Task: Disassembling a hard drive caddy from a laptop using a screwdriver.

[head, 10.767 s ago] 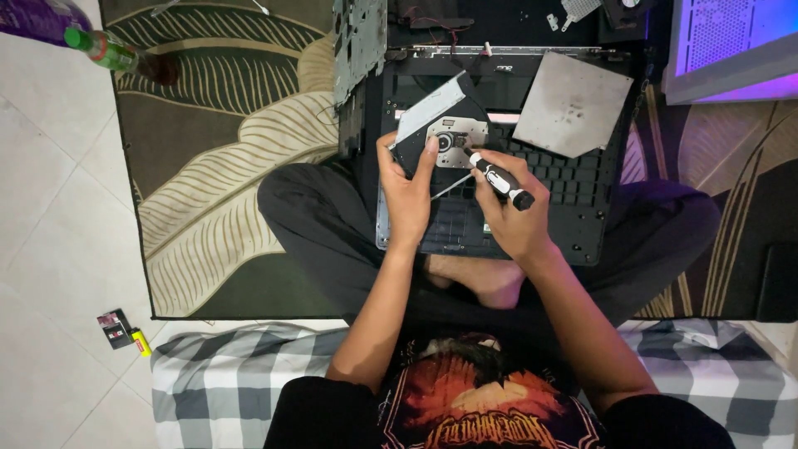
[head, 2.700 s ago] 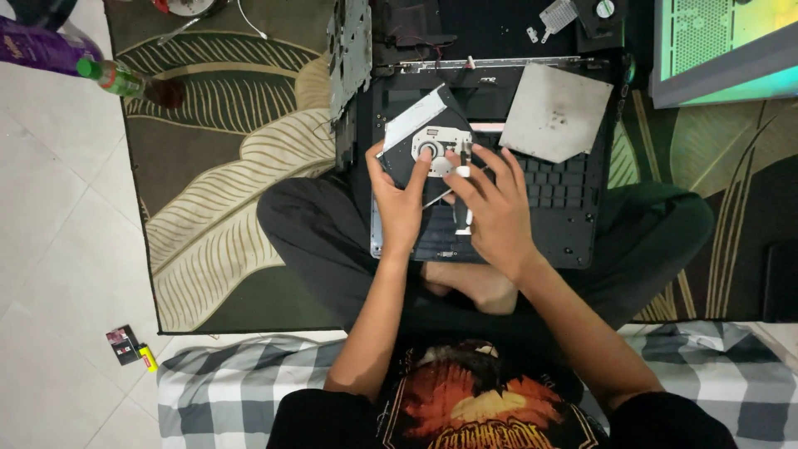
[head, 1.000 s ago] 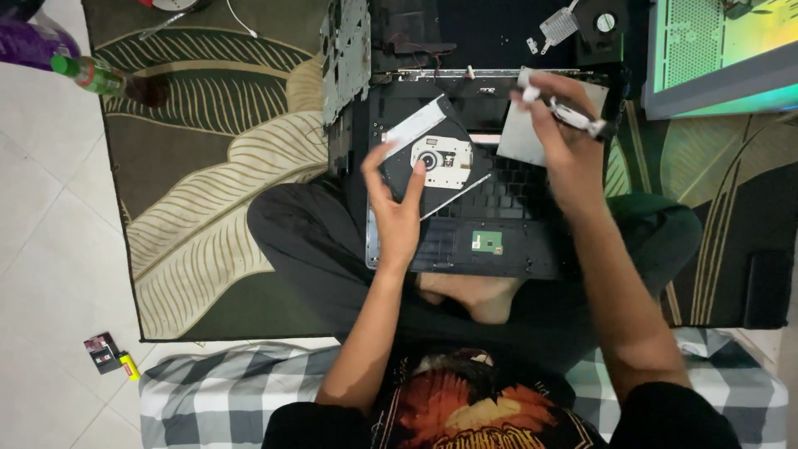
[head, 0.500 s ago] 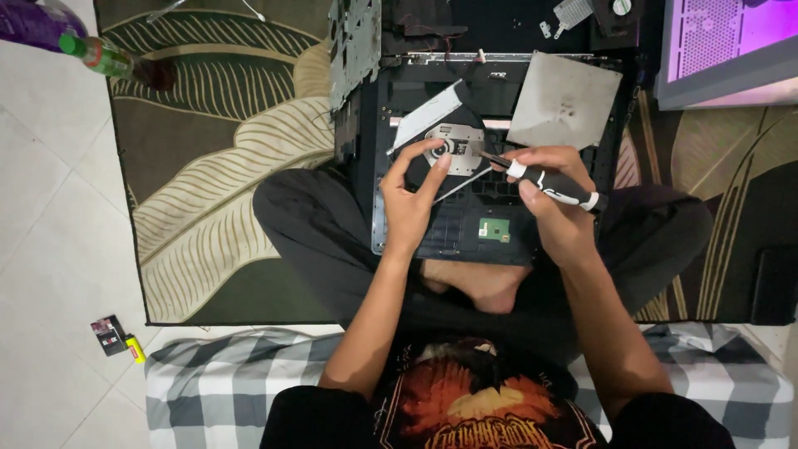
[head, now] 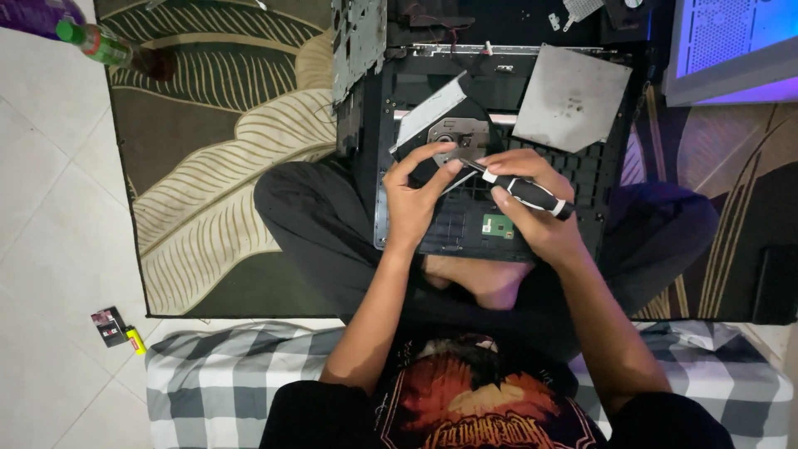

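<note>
Both forearms reach forward over crossed legs, wrists near together above laptop chassis (head: 582,179). Left hand (head: 413,195): fingers arched, fingertips pinched at chassis upper middle. Right hand (head: 532,208): fist-like grip, thumb forward, just right of left
</note>
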